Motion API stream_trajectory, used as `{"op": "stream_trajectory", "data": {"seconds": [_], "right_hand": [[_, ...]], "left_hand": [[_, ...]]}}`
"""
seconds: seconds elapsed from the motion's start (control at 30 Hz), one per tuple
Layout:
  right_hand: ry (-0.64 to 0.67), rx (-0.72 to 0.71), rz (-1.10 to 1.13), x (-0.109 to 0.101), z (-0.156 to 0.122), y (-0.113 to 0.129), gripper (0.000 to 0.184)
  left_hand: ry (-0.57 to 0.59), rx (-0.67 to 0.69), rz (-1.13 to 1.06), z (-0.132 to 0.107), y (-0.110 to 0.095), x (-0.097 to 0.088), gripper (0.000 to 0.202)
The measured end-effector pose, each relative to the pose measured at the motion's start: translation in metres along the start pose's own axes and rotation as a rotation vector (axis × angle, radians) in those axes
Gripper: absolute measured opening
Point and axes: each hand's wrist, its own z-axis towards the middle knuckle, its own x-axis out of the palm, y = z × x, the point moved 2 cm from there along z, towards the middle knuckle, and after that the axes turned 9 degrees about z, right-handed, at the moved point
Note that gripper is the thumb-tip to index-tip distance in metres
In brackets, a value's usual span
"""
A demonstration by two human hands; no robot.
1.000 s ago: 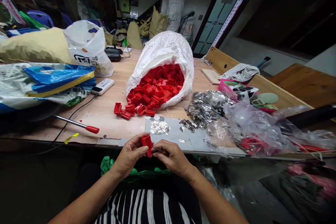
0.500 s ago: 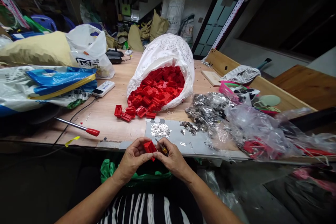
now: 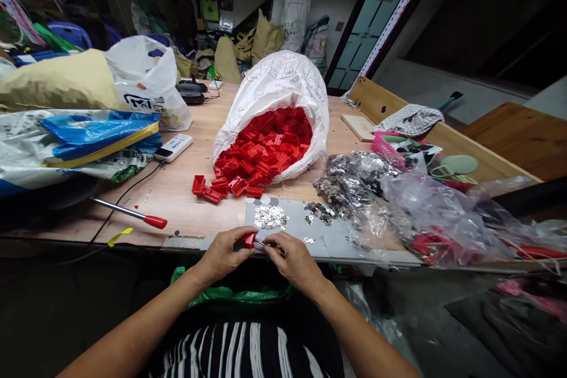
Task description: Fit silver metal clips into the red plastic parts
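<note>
My left hand (image 3: 224, 254) is closed around a small red plastic part (image 3: 248, 240) at the near table edge. My right hand (image 3: 292, 260) is closed on a thin metal tool (image 3: 262, 244) whose tip meets the red part. Both hands sit just in front of a grey plate (image 3: 328, 236) that carries a small heap of shiny metal clips (image 3: 269, 217). Behind it a white sack (image 3: 277, 85) lies on its side, spilling many red plastic parts (image 3: 266, 150) onto the wooden table (image 3: 186, 189).
A red-handled screwdriver (image 3: 130, 212) and a white remote (image 3: 173, 146) lie left. Blue and white bags (image 3: 84, 136) fill the far left. Clear bags of metal pieces (image 3: 354, 180) and crumpled plastic (image 3: 434, 212) crowd the right. A green bag (image 3: 230, 292) hangs below the table edge.
Both hands moved slightly up to the table edge with the red part; the part is now more covered by my left fingers and the tool lies flatter.
</note>
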Motion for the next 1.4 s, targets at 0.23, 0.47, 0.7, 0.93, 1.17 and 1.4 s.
{"op": "stream_trajectory", "data": {"seconds": [0.23, 0.47, 0.7, 0.93, 1.17, 1.4], "right_hand": [[0.06, -0.034, -0.019, 0.004, 0.002, -0.003, 0.016], [0.057, -0.022, -0.091, 0.007, 0.001, 0.002, 0.017], [0.05, 0.14, -0.381, 0.025, 0.001, 0.027, 0.02], [-0.018, 0.06, -0.169, 0.017, -0.007, 0.014, 0.02], [-0.009, 0.035, 0.062, 0.006, -0.016, 0.011, 0.018], [0.101, 0.047, 0.189, 0.006, -0.021, 0.024, 0.031]], "left_hand": [[-0.007, -0.032, -0.107, 0.002, 0.002, -0.002, 0.039], [-0.043, -0.016, -0.188, 0.002, 0.006, 0.0, 0.039], [-0.088, -0.057, -0.169, -0.002, 0.012, 0.008, 0.034], [-0.103, -0.026, -0.163, -0.009, 0.008, 0.008, 0.03], [-0.163, -0.04, -0.268, -0.024, -0.004, 0.001, 0.026], [-0.262, -0.048, -0.325, -0.032, -0.012, -0.003, 0.03]]}}
